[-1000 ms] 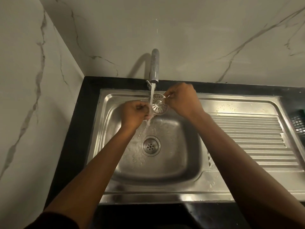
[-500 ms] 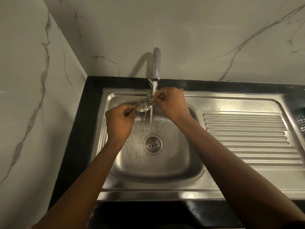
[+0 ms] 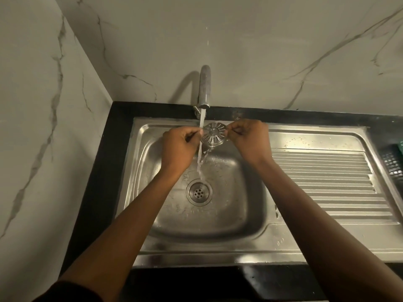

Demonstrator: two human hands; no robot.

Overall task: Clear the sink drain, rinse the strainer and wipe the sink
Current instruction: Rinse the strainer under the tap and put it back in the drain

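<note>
A round metal strainer (image 3: 213, 134) with radial slots hangs over the back of the steel sink basin (image 3: 235, 214), tilted so its slotted face shows. My left hand (image 3: 178, 147) pinches its left rim and my right hand (image 3: 248, 140) pinches its right rim. Water runs from the chrome tap (image 3: 204, 88) in a thin stream (image 3: 200, 153) that passes the strainer's left edge and falls toward the open drain (image 3: 198, 192) in the basin floor.
A ribbed steel drainboard (image 3: 327, 182) lies right of the basin. A dark basket (image 3: 392, 164) sits at the far right edge on the black counter (image 3: 104, 171). Marble walls close in behind and on the left.
Both hands shifted the strainer right and turned it from edge-on to face-on. The stream now runs past its left rim instead of behind it.
</note>
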